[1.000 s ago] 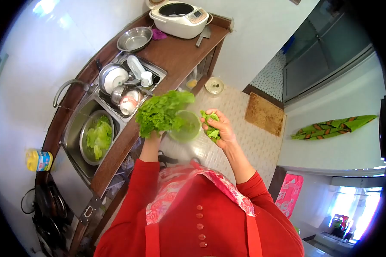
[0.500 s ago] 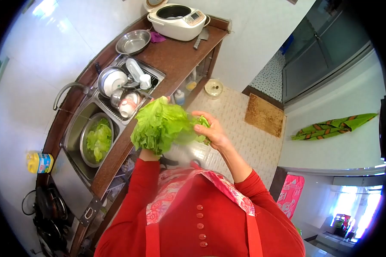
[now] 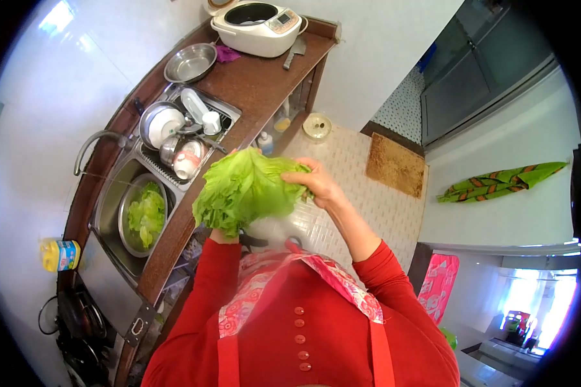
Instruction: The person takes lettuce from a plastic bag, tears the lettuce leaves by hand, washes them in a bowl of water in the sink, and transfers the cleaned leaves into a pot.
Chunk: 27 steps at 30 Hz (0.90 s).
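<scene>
A leafy head of green lettuce (image 3: 242,190) is held in front of my apron, above the floor beside the counter. My left hand (image 3: 224,233) supports it from beneath; the leaves cover most of that hand, and only the wrist side shows clearly. At the lettuce's right edge, my right hand (image 3: 316,183) is closed, with thumb and fingers pinching the leaves. Loose lettuce leaves (image 3: 146,216) lie in a metal basin (image 3: 124,222) inside the sink (image 3: 106,187), to the left of my hands.
Bowls (image 3: 166,126) and a white cup (image 3: 211,122) fill the drainboard under the faucet (image 3: 100,137). Farther along the counter (image 3: 252,90) are a metal bowl (image 3: 190,62), a cleaver (image 3: 294,53) and an open rice cooker (image 3: 255,32). Black pans (image 3: 81,316) sit at lower left.
My right hand has moved slightly left and up, from holding small leaves just off the lettuce to pinching its right edge. The lettuce now looks spread wider. The view has shifted slightly.
</scene>
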Each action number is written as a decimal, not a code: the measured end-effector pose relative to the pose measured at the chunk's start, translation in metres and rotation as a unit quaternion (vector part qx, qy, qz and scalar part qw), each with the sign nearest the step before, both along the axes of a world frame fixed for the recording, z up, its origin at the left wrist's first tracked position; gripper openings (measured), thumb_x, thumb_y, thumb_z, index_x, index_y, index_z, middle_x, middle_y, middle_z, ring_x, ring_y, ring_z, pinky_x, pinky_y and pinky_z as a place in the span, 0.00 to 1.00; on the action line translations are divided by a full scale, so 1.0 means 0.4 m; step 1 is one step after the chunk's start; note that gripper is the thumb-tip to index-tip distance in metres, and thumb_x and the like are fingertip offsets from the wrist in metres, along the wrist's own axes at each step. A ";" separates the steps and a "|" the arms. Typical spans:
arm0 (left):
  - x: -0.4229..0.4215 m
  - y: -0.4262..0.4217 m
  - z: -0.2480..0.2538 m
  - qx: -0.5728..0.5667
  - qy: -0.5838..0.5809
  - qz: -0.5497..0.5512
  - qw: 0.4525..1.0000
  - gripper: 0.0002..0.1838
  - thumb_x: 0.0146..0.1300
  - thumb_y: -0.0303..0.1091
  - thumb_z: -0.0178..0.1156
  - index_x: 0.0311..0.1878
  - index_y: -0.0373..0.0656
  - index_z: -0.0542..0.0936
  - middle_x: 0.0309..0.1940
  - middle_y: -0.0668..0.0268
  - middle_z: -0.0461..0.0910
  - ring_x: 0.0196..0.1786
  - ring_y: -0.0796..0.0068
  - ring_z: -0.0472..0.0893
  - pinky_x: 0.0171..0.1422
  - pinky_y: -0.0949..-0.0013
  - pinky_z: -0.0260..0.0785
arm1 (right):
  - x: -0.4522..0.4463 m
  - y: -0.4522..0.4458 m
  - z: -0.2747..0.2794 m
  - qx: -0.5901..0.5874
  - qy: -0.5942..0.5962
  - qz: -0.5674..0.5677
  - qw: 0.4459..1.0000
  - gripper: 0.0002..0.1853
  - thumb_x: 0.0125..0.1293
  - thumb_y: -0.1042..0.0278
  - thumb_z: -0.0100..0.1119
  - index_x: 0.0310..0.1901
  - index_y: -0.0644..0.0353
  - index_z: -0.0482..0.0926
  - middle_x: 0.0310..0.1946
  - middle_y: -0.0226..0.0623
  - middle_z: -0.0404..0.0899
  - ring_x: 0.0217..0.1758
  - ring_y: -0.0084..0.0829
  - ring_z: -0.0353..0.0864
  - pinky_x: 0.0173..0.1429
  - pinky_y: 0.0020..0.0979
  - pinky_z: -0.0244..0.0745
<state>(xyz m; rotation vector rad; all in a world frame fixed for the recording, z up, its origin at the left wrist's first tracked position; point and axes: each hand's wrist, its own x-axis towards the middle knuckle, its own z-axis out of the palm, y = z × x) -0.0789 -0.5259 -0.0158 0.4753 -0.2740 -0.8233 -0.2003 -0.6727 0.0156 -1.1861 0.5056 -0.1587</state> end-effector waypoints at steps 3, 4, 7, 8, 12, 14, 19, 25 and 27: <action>-0.006 -0.014 0.019 -0.041 0.124 -0.078 0.988 0.23 0.69 0.45 0.41 0.63 0.43 0.62 0.59 0.50 0.64 0.61 0.51 0.66 0.64 0.49 0.61 | -0.010 -0.022 0.021 0.033 0.029 -0.012 0.999 0.15 0.52 0.71 0.63 0.43 0.56 0.77 0.28 0.26 0.78 0.23 0.16 0.73 0.19 0.17 0.61; -0.016 -0.019 0.025 -0.032 0.102 -0.068 0.992 0.23 0.70 0.45 0.41 0.63 0.43 0.62 0.59 0.51 0.64 0.61 0.52 0.66 0.64 0.50 0.62 | -0.008 -0.024 0.015 0.038 0.021 -0.020 0.999 0.15 0.52 0.71 0.61 0.44 0.56 0.76 0.29 0.26 0.78 0.23 0.16 0.73 0.19 0.17 0.61; -0.026 -0.021 0.027 -0.015 0.080 -0.057 0.995 0.24 0.69 0.46 0.41 0.63 0.44 0.61 0.60 0.52 0.64 0.62 0.54 0.66 0.65 0.51 0.61 | 0.000 -0.010 0.030 0.037 -0.022 -0.038 0.998 0.17 0.54 0.74 0.58 0.47 0.56 0.74 0.31 0.26 0.77 0.24 0.16 0.73 0.19 0.17 0.61; -0.027 -0.021 0.027 -0.012 0.077 -0.055 0.995 0.24 0.69 0.46 0.41 0.64 0.44 0.61 0.60 0.52 0.64 0.62 0.55 0.66 0.65 0.51 0.61 | 0.000 -0.005 0.037 0.034 -0.040 -0.044 0.998 0.17 0.54 0.75 0.56 0.48 0.56 0.74 0.31 0.26 0.77 0.24 0.16 0.72 0.19 0.17 0.61; -0.028 -0.019 0.018 -0.001 0.069 -0.053 0.996 0.25 0.69 0.47 0.41 0.64 0.45 0.60 0.61 0.54 0.63 0.62 0.57 0.66 0.65 0.53 0.60 | 0.005 -0.011 0.027 0.012 -0.042 -0.024 0.999 0.16 0.57 0.73 0.57 0.49 0.53 0.73 0.32 0.24 0.76 0.26 0.15 0.72 0.21 0.17 0.63; -0.026 -0.019 0.009 0.004 0.070 -0.053 0.996 0.26 0.69 0.48 0.41 0.65 0.45 0.60 0.62 0.55 0.63 0.62 0.58 0.66 0.66 0.54 0.60 | 0.011 -0.015 -0.002 -0.007 -0.079 -0.025 0.997 0.14 0.58 0.70 0.58 0.47 0.53 0.74 0.33 0.23 0.76 0.28 0.14 0.72 0.23 0.16 0.64; 0.019 -0.006 -0.099 0.010 0.070 -0.064 0.995 0.26 0.68 0.49 0.41 0.65 0.46 0.60 0.62 0.58 0.63 0.62 0.61 0.66 0.66 0.56 0.58 | 0.031 -0.004 -0.062 -0.303 -0.113 -0.091 0.942 0.05 0.60 0.69 0.57 0.37 0.55 0.75 0.32 0.27 0.76 0.34 0.20 0.74 0.26 0.23 0.66; 0.163 -0.049 -0.226 -0.220 0.285 -0.206 0.910 0.18 0.60 0.41 0.53 0.50 0.43 0.73 0.47 0.61 0.73 0.49 0.66 0.70 0.53 0.65 0.65 | -0.021 0.112 0.035 -0.568 -0.120 -0.112 0.807 0.04 0.64 0.72 0.52 0.34 0.61 0.76 0.29 0.29 0.77 0.32 0.24 0.76 0.33 0.28 0.71; 0.244 -0.014 -0.310 -0.170 0.463 -0.239 0.836 0.14 0.57 0.38 0.57 0.43 0.40 0.77 0.40 0.62 0.75 0.43 0.69 0.71 0.47 0.70 0.67 | -0.033 0.098 -0.047 -0.359 -0.040 -0.203 0.910 0.05 0.65 0.71 0.51 0.36 0.60 0.76 0.30 0.29 0.77 0.30 0.24 0.76 0.32 0.27 0.71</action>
